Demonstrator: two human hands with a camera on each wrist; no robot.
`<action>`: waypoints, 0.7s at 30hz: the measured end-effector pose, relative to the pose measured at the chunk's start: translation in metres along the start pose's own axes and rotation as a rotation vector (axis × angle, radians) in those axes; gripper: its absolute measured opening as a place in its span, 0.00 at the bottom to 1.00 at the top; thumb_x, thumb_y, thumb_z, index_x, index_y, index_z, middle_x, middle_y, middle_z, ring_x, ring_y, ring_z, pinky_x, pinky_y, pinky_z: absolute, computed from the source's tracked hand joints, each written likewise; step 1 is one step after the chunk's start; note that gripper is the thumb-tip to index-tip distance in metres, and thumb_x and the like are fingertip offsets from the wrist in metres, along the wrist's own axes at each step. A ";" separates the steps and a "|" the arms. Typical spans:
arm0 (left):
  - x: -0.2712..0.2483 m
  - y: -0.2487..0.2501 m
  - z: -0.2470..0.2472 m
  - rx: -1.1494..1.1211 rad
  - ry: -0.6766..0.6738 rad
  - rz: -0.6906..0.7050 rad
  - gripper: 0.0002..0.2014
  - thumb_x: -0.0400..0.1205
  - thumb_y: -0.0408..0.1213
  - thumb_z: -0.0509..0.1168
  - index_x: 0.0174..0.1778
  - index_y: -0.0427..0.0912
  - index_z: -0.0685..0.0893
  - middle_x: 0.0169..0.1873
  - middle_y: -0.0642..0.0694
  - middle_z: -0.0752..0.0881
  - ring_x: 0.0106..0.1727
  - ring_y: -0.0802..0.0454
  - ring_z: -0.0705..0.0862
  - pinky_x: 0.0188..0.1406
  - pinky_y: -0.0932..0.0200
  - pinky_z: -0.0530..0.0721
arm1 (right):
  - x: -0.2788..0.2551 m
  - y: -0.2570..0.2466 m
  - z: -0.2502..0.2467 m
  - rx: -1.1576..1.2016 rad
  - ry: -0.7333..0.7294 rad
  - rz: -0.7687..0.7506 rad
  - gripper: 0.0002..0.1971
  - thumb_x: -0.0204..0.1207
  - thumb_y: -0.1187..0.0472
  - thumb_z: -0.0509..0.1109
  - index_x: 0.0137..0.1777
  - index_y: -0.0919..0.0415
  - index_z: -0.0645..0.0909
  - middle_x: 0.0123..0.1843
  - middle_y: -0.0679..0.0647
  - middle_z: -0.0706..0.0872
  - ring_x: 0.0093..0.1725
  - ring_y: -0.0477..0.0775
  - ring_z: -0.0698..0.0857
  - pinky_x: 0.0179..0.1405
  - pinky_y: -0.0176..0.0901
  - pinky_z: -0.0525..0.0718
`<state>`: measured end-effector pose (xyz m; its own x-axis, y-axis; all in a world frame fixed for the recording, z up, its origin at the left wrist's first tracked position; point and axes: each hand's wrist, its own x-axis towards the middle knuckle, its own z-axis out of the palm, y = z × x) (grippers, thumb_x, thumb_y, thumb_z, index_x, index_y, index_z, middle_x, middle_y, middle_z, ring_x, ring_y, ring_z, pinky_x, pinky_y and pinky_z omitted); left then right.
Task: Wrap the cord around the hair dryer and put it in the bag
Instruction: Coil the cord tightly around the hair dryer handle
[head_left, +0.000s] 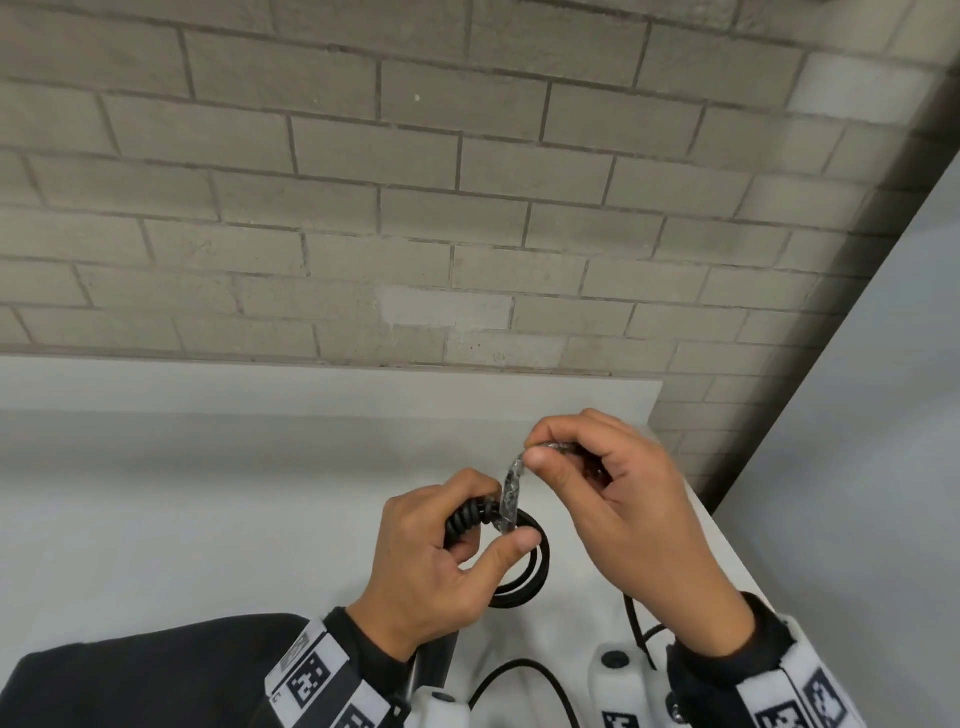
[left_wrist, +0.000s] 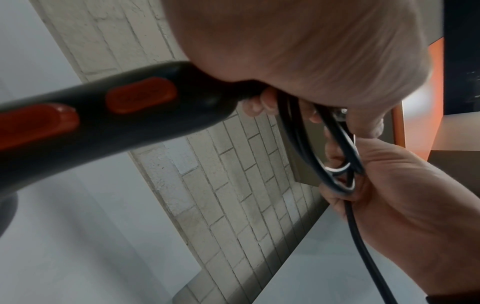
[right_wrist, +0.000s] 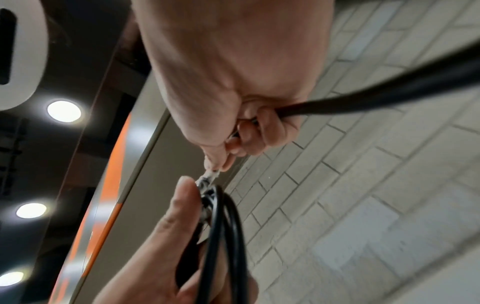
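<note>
Grey brick wall behind a white counter (head_left: 208, 467). Left hand (head_left: 441, 561), at six o'clock, grips coiled cord (head_left: 524, 571) against the hair dryer (left_wrist: 91, 115) handle; right hand (head_left: 639, 519), at five, pinches a twist tie (head_left: 511, 491), probably to secure loops.

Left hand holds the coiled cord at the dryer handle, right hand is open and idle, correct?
Not idle: the head view shows the right hand pinching a clear tie at the coiled cord. The left hand does hold the coil.

Left hand (left_wrist: 298, 51) grips hair dryer (left_wrist: 109, 115) and looped cord (left_wrist: 298, 131).
</note>
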<state>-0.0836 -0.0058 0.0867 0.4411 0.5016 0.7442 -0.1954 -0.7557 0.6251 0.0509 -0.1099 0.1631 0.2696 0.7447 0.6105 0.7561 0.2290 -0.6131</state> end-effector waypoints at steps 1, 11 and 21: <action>0.000 0.000 0.000 -0.013 0.001 0.004 0.16 0.79 0.60 0.70 0.40 0.51 0.79 0.17 0.53 0.64 0.18 0.57 0.62 0.24 0.67 0.64 | -0.001 0.001 0.003 0.070 -0.004 0.049 0.03 0.79 0.55 0.73 0.43 0.48 0.86 0.34 0.45 0.82 0.31 0.46 0.77 0.34 0.29 0.73; 0.000 0.001 0.002 -0.014 0.060 0.083 0.18 0.84 0.57 0.64 0.37 0.47 0.80 0.19 0.52 0.72 0.21 0.54 0.70 0.20 0.54 0.70 | -0.028 0.018 0.037 0.426 -0.019 0.426 0.08 0.81 0.51 0.70 0.47 0.52 0.89 0.37 0.48 0.90 0.33 0.54 0.79 0.36 0.47 0.76; 0.000 0.000 0.002 -0.006 0.141 0.049 0.18 0.86 0.58 0.60 0.39 0.49 0.78 0.20 0.51 0.76 0.22 0.54 0.75 0.20 0.55 0.74 | -0.049 0.016 0.041 0.514 -0.158 0.308 0.09 0.76 0.58 0.75 0.55 0.54 0.88 0.49 0.54 0.88 0.47 0.54 0.88 0.43 0.43 0.86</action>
<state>-0.0815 -0.0068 0.0862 0.3034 0.5187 0.7993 -0.2193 -0.7783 0.5883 0.0249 -0.1171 0.1026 0.3081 0.8996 0.3095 0.2632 0.2321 -0.9364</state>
